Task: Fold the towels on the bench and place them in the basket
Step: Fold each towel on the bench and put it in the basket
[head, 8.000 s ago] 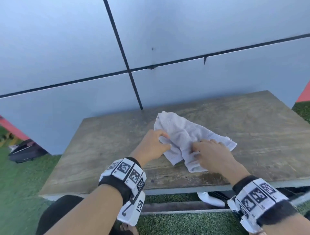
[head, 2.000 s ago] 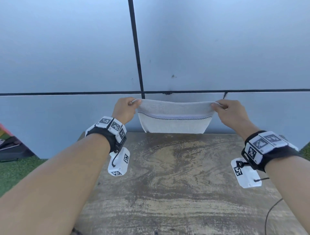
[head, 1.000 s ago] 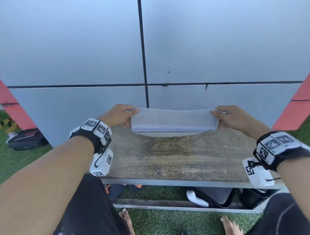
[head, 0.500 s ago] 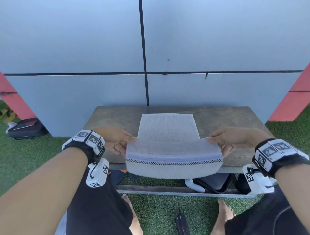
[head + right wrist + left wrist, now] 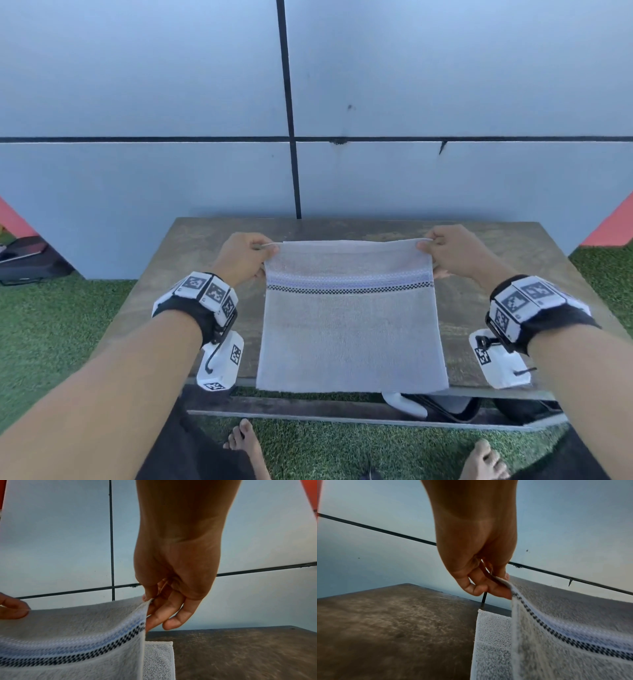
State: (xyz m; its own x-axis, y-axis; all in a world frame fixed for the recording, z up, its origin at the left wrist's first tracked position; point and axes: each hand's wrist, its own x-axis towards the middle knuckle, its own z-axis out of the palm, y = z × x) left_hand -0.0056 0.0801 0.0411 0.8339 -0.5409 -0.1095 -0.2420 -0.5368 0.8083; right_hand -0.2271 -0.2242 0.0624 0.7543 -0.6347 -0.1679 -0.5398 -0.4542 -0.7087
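Observation:
A grey towel [image 5: 349,329] with a blue and black checked band lies doubled over on the wooden bench [image 5: 164,291], its fold at the bench's front edge. My left hand [image 5: 245,258] pinches the upper layer's far left corner, and my right hand [image 5: 448,251] pinches the far right corner. Both corners are held a little above the lower layer. In the left wrist view the left hand [image 5: 489,586] holds the towel [image 5: 565,635] edge over the lower layer's corner. In the right wrist view the right hand [image 5: 154,609] does the same on the towel [image 5: 77,635]. No basket is in view.
A grey panelled wall [image 5: 376,85] stands right behind the bench. Green turf [image 5: 51,325] surrounds it, with a dark bag [image 5: 27,260] at the left. Dark and white items [image 5: 431,406] lie under the bench. My bare feet [image 5: 243,442] stand close to its front.
Both hands have carried the near edge of the towel up and away from me, folding it over the half lying on the bench. The banded end now sits at the far side.

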